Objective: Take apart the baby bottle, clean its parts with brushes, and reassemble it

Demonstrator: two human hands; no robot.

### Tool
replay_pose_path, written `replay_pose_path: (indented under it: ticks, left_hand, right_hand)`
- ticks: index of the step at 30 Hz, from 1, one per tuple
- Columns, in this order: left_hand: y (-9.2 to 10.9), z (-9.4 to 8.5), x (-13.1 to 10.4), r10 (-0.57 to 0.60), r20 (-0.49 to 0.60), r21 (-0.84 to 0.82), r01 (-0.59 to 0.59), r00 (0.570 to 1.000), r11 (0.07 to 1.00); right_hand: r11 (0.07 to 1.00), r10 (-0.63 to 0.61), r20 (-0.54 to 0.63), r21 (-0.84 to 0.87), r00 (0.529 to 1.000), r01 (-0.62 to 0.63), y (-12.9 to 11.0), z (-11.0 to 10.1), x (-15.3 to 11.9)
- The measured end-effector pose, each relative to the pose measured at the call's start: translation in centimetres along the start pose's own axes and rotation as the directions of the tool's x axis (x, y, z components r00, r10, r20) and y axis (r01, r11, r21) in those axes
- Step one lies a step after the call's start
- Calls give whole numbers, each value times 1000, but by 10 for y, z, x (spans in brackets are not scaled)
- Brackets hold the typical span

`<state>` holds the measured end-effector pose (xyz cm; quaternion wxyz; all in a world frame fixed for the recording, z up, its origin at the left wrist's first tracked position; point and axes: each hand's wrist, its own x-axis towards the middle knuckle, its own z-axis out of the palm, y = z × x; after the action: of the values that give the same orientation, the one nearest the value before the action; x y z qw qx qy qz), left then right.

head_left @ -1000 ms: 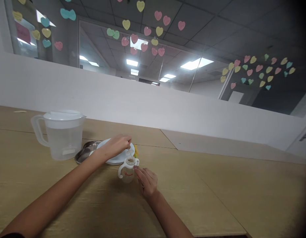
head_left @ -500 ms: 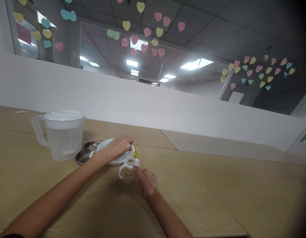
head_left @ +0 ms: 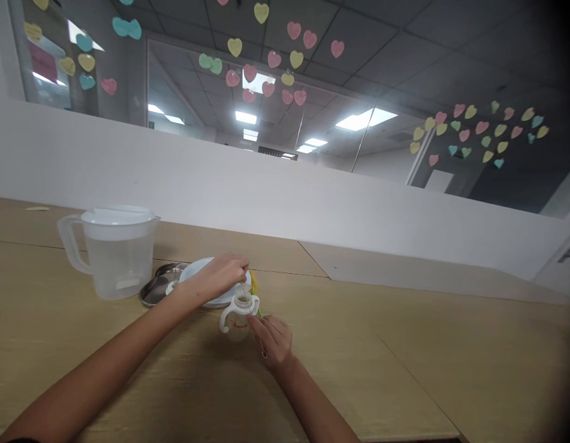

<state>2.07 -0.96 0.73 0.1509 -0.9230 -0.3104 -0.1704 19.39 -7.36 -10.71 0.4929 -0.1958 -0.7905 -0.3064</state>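
Observation:
A clear baby bottle [head_left: 238, 324] with a white two-handled collar and red print stands uncapped on the table. Above its mouth, my left hand [head_left: 225, 271] is closed, fingers pointing down, on a small translucent piece [head_left: 243, 287] whose kind I cannot make out. My right hand [head_left: 275, 338] pinches a thin wire rod [head_left: 265, 354] with a looped end, close beside the bottle's right side. The rod's upper part runs up across the bottle mouth toward the left fingers. Behind the left hand lies a pale blue plate [head_left: 192, 268], partly hidden by the wrist.
A lidded plastic pitcher [head_left: 121, 261] holding clear liquid stands at the left. Beside it is a kidney-shaped metal tray [head_left: 150, 295] with a white part [head_left: 171, 287] in it. Something yellow [head_left: 254, 282] shows behind the bottle. A white wall [head_left: 266, 191] rises behind the table.
My right hand and the wire rod have shifted very slightly down and left. My left hand stays nearly in place above the bottle.

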Motion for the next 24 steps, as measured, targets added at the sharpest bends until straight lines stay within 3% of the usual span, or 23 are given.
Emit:
replay_pose_path:
  ticks: [11,19,24]
  left_hand:
    - [5,-5,-2,-7,17,-67,9,1000,998]
    - [8,-2,-4,68,17,29,-69,998,997]
    - [11,-5,-4,44,50,59,-47,998,997]
  right_hand:
    - [998,-20,-5,-67,1000,20,-2,-2,5]
    - [996,-24,24,-85,999,26,-1,0,1]
    - [995,-18,23,-102,1000,21,1,1,-2]
